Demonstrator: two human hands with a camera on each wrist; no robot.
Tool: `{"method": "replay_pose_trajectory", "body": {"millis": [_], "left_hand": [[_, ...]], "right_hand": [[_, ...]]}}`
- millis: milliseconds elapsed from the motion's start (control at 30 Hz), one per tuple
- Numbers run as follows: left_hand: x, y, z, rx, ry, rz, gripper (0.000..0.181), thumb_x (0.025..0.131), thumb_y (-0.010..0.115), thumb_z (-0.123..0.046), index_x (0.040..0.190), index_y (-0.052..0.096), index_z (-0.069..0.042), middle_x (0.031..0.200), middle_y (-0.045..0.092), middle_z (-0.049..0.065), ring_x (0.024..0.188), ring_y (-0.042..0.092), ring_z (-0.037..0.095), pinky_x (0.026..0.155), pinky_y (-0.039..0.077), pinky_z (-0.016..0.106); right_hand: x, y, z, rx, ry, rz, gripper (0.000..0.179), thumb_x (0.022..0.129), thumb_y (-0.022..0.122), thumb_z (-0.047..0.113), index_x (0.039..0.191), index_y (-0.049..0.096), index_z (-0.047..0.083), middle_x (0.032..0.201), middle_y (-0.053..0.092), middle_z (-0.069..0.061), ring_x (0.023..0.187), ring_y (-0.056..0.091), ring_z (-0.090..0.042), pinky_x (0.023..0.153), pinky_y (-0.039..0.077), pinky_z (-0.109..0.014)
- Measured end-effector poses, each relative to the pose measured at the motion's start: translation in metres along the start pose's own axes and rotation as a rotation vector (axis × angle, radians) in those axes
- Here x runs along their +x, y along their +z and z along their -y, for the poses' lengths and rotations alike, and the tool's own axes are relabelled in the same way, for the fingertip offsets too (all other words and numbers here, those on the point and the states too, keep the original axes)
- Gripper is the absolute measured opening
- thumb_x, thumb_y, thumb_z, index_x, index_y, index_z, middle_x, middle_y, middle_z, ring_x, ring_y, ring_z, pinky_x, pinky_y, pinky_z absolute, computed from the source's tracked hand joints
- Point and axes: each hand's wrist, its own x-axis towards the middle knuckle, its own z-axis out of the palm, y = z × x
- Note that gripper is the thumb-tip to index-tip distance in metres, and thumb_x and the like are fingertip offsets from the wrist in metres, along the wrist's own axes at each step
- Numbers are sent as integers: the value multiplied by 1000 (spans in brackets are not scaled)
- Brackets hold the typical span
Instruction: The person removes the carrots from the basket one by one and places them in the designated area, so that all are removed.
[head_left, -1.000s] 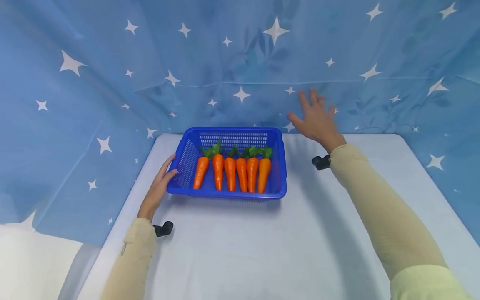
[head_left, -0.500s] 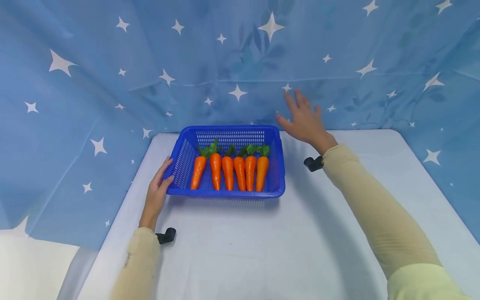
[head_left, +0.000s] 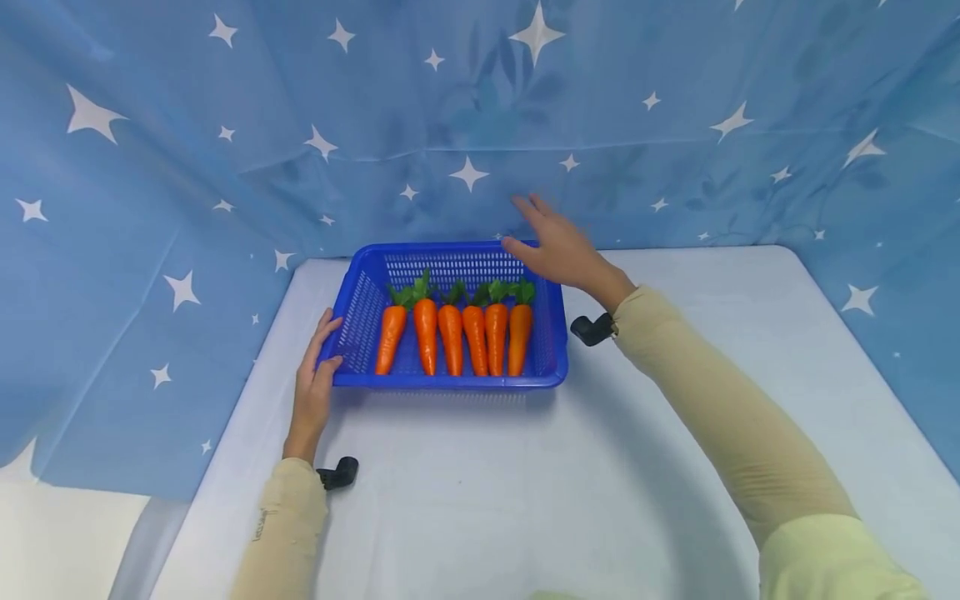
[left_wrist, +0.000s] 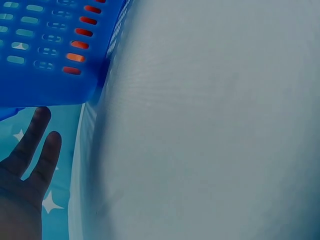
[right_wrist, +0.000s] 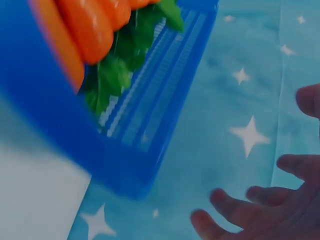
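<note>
A blue slotted plastic basket (head_left: 450,382) sits toward the back of the white table. Several orange carrots (head_left: 474,340) lie in it side by side, green tops toward the far wall. At the basket's left side, my left hand (head_left: 313,387) rests with thumb and fingertips on the rim. Two of its fingers (left_wrist: 46,157) show straight beside the basket's wall (left_wrist: 45,92) in the left wrist view. My right hand (head_left: 558,248) is held over the far right corner, fingers spread and holding nothing. In the right wrist view its fingers (right_wrist: 235,207) are apart from the basket.
A blue curtain (head_left: 480,108) with white stars hangs behind the table and along its sides. The white table (head_left: 465,483) stretches in front of and to the right of the basket. Both wrists carry a small black camera (head_left: 592,330).
My right hand has moved left, from beyond the basket's right side to over its far right corner. My left hand stays at the left rim. The head view has shifted slightly.
</note>
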Motion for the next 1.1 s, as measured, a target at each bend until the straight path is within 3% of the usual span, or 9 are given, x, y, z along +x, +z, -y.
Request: {"method": "replay_pose_trajectory", "body": {"millis": [167, 267, 400, 567, 833, 967, 1100], "left_hand": [[0, 2, -3, -15, -24, 7, 63, 100, 40, -6, 163, 46, -11, 175, 27, -4, 163, 15, 16, 130, 11, 49], [-1, 3, -4, -9, -32, 13, 64, 100, 40, -8, 163, 45, -13, 176, 26, -6, 163, 15, 16, 130, 11, 51], [-1, 4, -4, -8, -41, 9, 64, 101, 38, -8, 164, 44, -13, 176, 26, -6, 163, 15, 17, 130, 11, 51], [-1, 2, -4, -10, -35, -4, 63, 100, 39, -9, 162, 47, -14, 175, 28, -6, 162, 16, 17, 130, 12, 51], [1, -1, -5, 15, -60, -2, 63, 101, 38, -13, 164, 46, -19, 175, 26, -12, 162, 15, 15, 130, 10, 53], [0, 0, -4, 2, -62, 3, 63, 101, 37, -12, 164, 45, -18, 175, 25, -12, 163, 14, 15, 130, 9, 52], [-3, 0, -4, -7, -67, 6, 63, 102, 38, -12, 164, 45, -19, 175, 24, -12, 163, 13, 15, 130, 9, 52]], "right_hand": [[0, 15, 10, 27, -35, 90, 79, 106, 61, 40, 169, 28, 6, 175, 25, -18, 160, 24, -37, 126, 24, -58], [-2, 22, 11, -34, -29, 136, 77, 105, 63, 39, 167, 34, 3, 171, 34, -19, 156, 34, -40, 124, 23, -66], [-4, 31, 12, -119, 41, 179, 73, 104, 65, 37, 164, 41, 3, 161, 49, -22, 150, 41, -46, 118, 13, -80], [-9, 43, 13, -146, 159, 201, 69, 104, 65, 33, 162, 44, 2, 156, 55, -22, 150, 40, -48, 118, 6, -81], [-9, 54, 14, -123, 254, 226, 59, 102, 67, 30, 151, 56, -1, 146, 63, -22, 141, 51, -45, 118, 8, -81], [-9, 59, 14, -113, 296, 263, 47, 100, 66, 29, 137, 62, 0, 134, 67, -20, 134, 56, -45, 118, 9, -81], [-9, 63, 15, -139, 318, 270, 24, 98, 66, 25, 111, 65, 4, 103, 66, -13, 121, 62, -41, 118, 10, -81]]}}
